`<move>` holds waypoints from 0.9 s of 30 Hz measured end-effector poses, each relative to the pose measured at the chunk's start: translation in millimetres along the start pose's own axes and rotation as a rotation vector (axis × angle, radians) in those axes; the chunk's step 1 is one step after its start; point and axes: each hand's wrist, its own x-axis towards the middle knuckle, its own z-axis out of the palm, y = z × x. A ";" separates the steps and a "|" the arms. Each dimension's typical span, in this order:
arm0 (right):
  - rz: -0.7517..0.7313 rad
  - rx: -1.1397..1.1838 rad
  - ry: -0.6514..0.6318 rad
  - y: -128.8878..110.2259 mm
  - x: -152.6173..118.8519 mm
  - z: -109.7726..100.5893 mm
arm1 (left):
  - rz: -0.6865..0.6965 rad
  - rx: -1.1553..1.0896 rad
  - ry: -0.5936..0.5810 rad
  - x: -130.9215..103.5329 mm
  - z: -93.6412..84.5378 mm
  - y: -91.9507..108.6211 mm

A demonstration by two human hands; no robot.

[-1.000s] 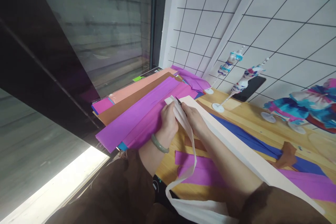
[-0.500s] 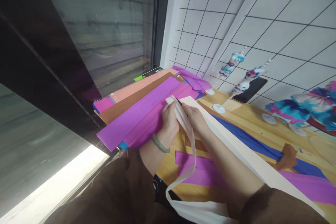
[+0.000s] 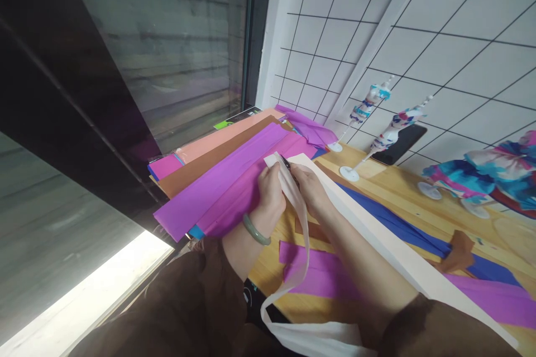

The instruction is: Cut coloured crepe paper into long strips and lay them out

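My left hand (image 3: 272, 192) pinches the upper end of a long white paper strip (image 3: 302, 262), which hangs down and curls toward my lap. A green bangle is on that wrist. Beside it, my right hand (image 3: 307, 187) is closed on a small dark tool (image 3: 285, 163), its tip against the strip's edge; most of the tool is hidden in the fingers. To the left, purple (image 3: 221, 181), brown and peach folded paper sheets lie stacked. A long white folded sheet (image 3: 377, 240) runs under my right forearm.
Small dress forms (image 3: 387, 134) in painted wraps stand on the wooden table (image 3: 422, 201) by the gridded wall, near a black phone (image 3: 400, 144). Blue paper (image 3: 397, 223), a brown scrap (image 3: 458, 251) and purple pieces lie right. A dark-framed window is at left.
My right hand and the dark tool have shifted slightly, with more of the tool showing. The hanging part of the white strip has swung a little to the left.
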 end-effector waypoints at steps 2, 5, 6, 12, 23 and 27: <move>-0.008 0.066 -0.030 -0.3 1.5 0.1 | -0.002 0.016 0.008 -0.5 0.1 -0.3; 0.010 0.027 -0.021 -2.0 4.6 -0.2 | 0.001 0.056 0.016 -1.2 0.0 -0.5; 0.005 0.003 -0.018 -2.8 5.8 -0.3 | 0.006 0.068 0.013 -1.4 0.0 -0.6; -0.034 -0.127 -0.010 -5.3 12.8 0.2 | 0.024 0.109 0.025 -0.6 -1.0 -0.9; 0.043 -0.057 -0.013 -0.7 13.8 1.7 | 0.028 0.121 0.022 1.1 -2.7 -4.2; 0.109 -0.042 0.010 0.3 11.6 1.6 | 0.029 0.097 0.026 0.6 -1.5 -4.4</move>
